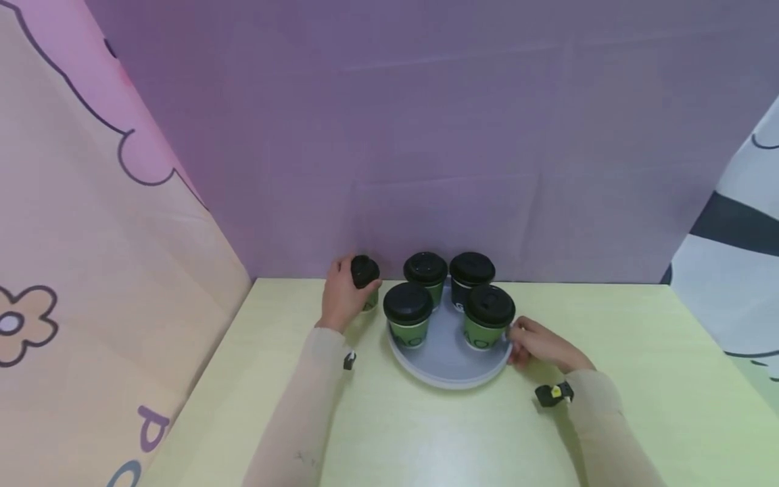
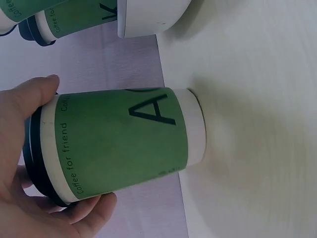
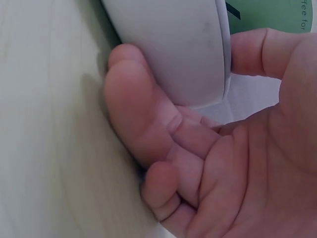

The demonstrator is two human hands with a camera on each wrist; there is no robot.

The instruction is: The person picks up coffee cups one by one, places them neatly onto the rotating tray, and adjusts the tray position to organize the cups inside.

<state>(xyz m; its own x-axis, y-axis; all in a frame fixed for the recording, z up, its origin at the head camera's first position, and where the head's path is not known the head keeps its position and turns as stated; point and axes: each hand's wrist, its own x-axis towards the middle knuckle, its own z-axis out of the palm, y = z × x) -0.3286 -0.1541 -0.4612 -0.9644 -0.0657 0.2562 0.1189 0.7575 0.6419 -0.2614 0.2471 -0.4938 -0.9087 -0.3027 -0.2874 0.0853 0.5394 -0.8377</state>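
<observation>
With the left hand (image 1: pixel 341 294) gripping the lidded green paper cup (image 2: pixel 119 141) upright just left of the grey round tray (image 1: pixel 447 355), whose right rim the right hand (image 1: pixel 538 345) pinches, a firm hold keeps that tray steady.

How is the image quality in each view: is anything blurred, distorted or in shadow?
Head view: wide-angle bending at the edges, soft even light, slightly soft focus. Left wrist view: the held cup is sharp with readable print and throws a soft shadow on the table. Right wrist view: the right hand is very close and blurred.
</observation>
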